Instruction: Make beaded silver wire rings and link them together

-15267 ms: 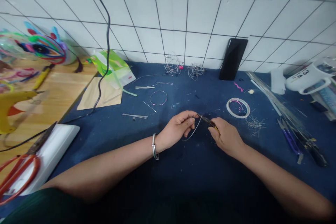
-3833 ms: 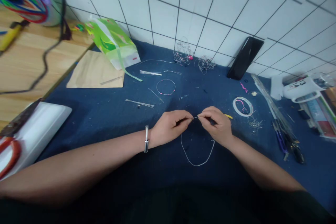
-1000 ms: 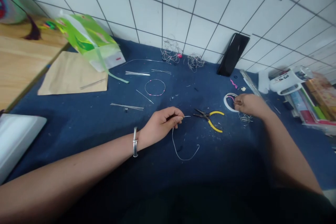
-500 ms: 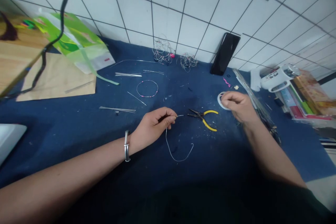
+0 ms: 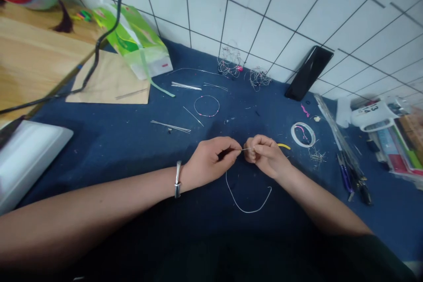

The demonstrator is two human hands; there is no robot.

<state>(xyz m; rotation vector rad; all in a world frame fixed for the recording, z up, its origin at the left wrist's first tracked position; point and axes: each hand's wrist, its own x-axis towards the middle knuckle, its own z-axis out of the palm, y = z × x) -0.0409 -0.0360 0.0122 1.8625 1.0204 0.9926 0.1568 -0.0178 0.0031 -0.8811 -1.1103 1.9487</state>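
My left hand, with a silver bangle on the wrist, is closed in a pinch on a thin metal wire. The wire's short end points toward my right hand, while its long part hangs below in a curve with a small hook at the tip. My right hand is closed, thumb and finger pinched at the wire's short end. Anything small between those fingertips is too tiny to make out. Behind the right hand lie pliers, only a yellow handle showing. A round white dish with a pink strand inside sits further right.
On the blue cloth lie a beaded wire ring, straight wire bundles and tangled beaded wires. A black phone leans on the tiled wall. Purple-handled pliers, a mug and a green packet stand around.
My right hand has moved left from the white dish to the wire end at my left hand, now covering most of the yellow-handled pliers. The view has shifted, so the scene sits further right.
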